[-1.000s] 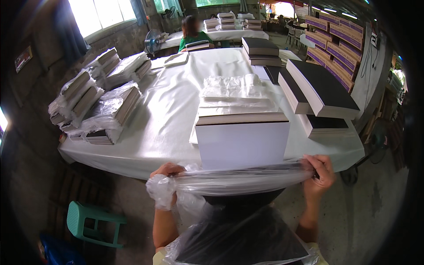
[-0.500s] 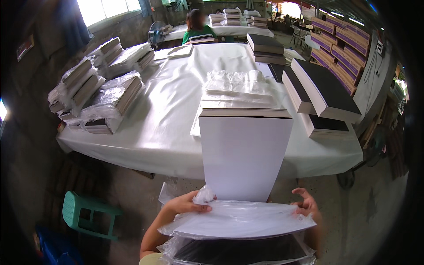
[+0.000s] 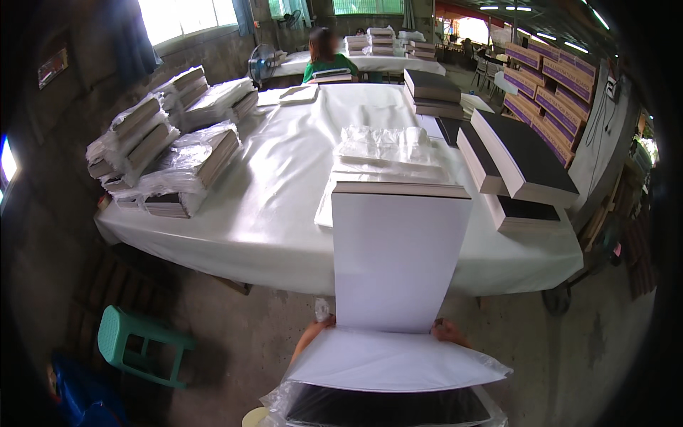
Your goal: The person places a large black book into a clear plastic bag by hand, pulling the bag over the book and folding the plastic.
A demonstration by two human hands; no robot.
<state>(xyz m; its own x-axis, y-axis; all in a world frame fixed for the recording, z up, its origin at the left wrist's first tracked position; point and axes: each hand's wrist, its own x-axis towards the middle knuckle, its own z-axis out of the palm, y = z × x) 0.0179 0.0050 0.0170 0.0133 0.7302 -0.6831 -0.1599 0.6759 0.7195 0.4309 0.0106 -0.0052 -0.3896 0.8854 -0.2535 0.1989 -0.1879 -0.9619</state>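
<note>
A tall white board stack [image 3: 398, 263] leans from the table edge toward me, its upper end resting on the table. Its lower end meets a white sheet in a clear plastic bag [image 3: 398, 359] close to my body. Under that sheet a dark board [image 3: 388, 408] shows through more clear plastic. My left hand [image 3: 324, 325] is at the stack's lower left edge, a tuft of plastic [image 3: 322, 309] above it; its fingers are mostly hidden. At the lower right edge my right hand [image 3: 448, 331] has its fingers curled in; what they hold is hidden.
Plastic-wrapped stacks [image 3: 167, 142] line the left of the white-covered table [image 3: 277, 178]. Folded plastic bags [image 3: 388, 153] lie beyond the board stack. Black-topped board stacks [image 3: 523, 156] stand at right. A green stool [image 3: 142, 338] is at lower left; a person [image 3: 327, 60] sits at the far end.
Both hands have moved forward and inward, from above the bagged sheet to the sides of the white stack's lower end. The bagged sheet's upper edge now lies against the stack.
</note>
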